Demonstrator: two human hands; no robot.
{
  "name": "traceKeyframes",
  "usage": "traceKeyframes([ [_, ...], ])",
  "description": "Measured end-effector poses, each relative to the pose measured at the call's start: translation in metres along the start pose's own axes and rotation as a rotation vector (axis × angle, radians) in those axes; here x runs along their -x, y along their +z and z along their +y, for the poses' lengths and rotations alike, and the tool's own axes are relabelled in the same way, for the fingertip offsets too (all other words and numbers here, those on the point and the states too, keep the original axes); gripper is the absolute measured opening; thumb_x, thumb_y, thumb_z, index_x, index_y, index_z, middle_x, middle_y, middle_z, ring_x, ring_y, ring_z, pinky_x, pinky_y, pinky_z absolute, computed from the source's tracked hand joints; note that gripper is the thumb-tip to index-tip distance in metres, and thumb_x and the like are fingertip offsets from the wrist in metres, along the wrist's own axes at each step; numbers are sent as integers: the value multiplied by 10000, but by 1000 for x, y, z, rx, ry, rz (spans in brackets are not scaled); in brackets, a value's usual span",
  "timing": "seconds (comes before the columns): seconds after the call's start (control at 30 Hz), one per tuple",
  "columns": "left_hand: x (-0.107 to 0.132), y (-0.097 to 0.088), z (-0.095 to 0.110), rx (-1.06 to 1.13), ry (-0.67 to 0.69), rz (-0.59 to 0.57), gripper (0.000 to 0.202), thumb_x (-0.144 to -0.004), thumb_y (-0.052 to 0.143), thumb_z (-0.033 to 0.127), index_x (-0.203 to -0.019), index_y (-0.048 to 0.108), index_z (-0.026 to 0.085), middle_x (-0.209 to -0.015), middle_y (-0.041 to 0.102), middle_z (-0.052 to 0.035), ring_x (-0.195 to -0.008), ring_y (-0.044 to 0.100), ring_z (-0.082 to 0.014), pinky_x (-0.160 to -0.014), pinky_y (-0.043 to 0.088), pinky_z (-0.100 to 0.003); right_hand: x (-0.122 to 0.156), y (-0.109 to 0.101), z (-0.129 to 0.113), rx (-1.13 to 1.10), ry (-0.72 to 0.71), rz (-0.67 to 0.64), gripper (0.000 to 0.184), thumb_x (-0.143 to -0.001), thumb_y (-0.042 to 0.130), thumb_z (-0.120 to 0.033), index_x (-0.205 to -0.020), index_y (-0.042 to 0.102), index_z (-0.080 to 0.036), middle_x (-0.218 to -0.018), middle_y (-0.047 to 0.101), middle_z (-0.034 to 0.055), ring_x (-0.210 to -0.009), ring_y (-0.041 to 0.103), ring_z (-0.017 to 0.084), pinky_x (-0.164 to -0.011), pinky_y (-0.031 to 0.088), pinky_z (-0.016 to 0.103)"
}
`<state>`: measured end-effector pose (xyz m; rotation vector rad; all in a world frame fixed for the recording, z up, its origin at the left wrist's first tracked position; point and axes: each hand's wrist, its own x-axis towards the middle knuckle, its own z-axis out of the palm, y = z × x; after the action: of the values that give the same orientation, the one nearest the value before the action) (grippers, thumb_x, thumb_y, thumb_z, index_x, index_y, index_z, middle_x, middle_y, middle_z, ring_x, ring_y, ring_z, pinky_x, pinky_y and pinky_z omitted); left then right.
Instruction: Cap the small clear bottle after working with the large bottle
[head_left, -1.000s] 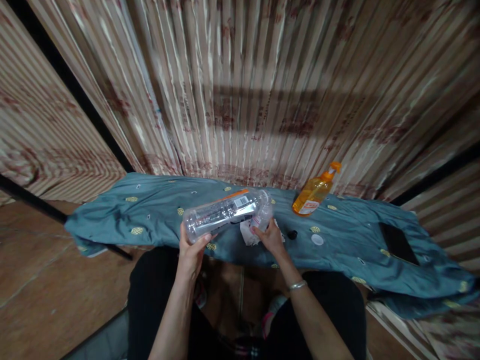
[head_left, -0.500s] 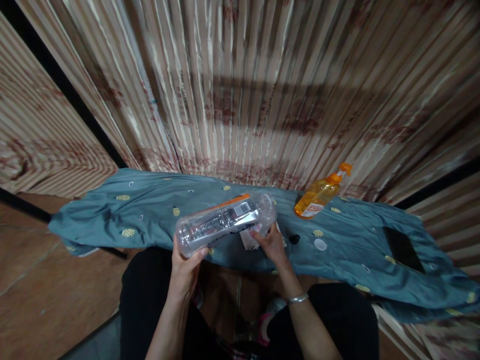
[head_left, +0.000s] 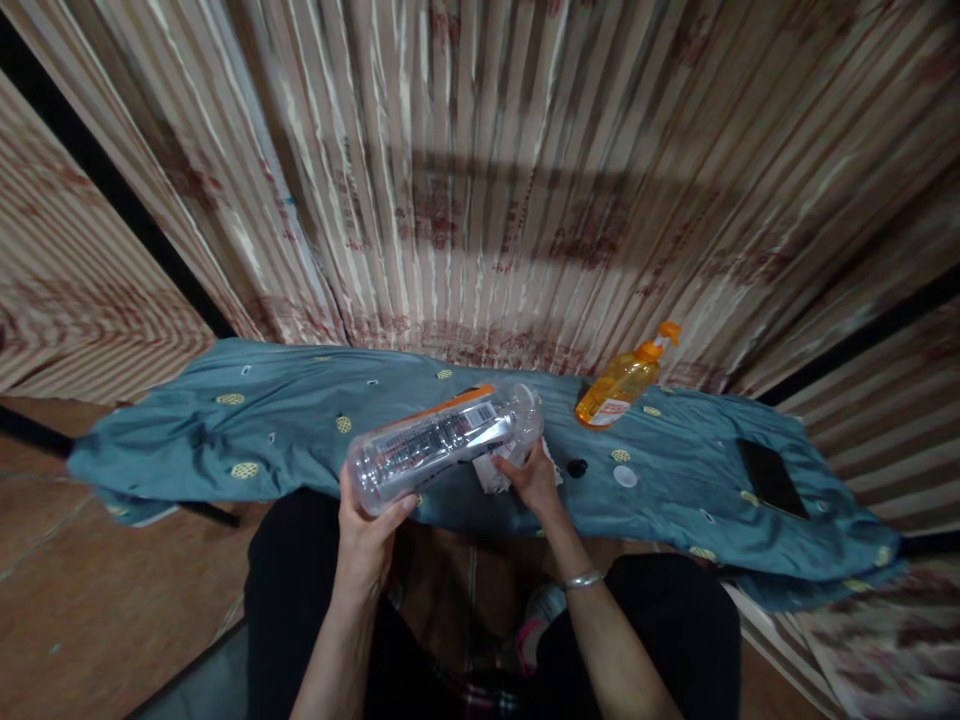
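Observation:
A large clear plastic bottle (head_left: 431, 450) with an orange and silver label lies tilted across both hands above the cloth, its neck end up and to the right. My left hand (head_left: 365, 530) is wrapped around its base from below, thumb along the near side. At the shoulder and neck end, my right hand (head_left: 536, 482) is closed on the bottle. A crumpled white piece (head_left: 491, 478), perhaps tissue or a packet, shows under and beside the right hand; I cannot tell whether it is held or lies on the cloth.
A pump bottle of orange liquid (head_left: 619, 388) stands at the back of the table covered by a blue-green cloth (head_left: 292, 430). Right of my hand lie a small black item (head_left: 577, 467), a white disc (head_left: 625, 477) and a dark flat phone-like object (head_left: 770, 478). Striped curtains (head_left: 480, 200) hang behind.
The view has shifted slightly, so the table items sit a little further left. Both hands keep their hold on the bottle, with hardly any visible movement.

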<state>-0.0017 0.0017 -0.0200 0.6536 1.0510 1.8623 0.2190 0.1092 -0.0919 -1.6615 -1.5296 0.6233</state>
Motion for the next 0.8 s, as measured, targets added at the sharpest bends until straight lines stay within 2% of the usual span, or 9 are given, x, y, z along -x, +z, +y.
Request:
traceKeyframes([
  [0.3, 0, 9, 5, 5, -32, 54, 940, -436, 949, 246, -1294, 565, 253, -1151, 683, -51, -997, 665, -192, -881, 555, -302, 0, -4, -3, 16, -5, -24, 524, -708, 750, -398, -1149, 541, -207, -1008, 747, 80, -931, 724, 274, -777, 558, 358],
  [0.43, 0, 4, 6, -13, -51, 48, 909, -480, 935, 258, -1309, 562, 242, -1120, 694, -59, -968, 682, -203, -876, 564, -319, 1, -4, 1, 54, -37, -17, 526, -729, 741, -424, -1158, 542, -195, -994, 756, 92, -935, 728, 295, -786, 563, 383],
  [0.6, -1, -3, 4, -40, -55, -7, 866, -538, 919, 233, -1323, 555, 230, -1152, 693, -83, -1001, 691, -233, -911, 562, -352, -2, -8, 8, 65, -69, -80, 565, -732, 762, -439, -1185, 534, -190, -1052, 759, 117, -962, 735, 308, -824, 570, 404],
  [0.8, 3, -2, 2, -56, -29, 10, 859, -564, 908, 243, -1342, 544, 221, -1171, 693, -94, -1028, 691, -248, -938, 556, -364, -7, -11, 15, 92, -108, -138, 573, -761, 749, -478, -1196, 531, -177, -1019, 765, 128, -930, 747, 316, -779, 579, 394],
])
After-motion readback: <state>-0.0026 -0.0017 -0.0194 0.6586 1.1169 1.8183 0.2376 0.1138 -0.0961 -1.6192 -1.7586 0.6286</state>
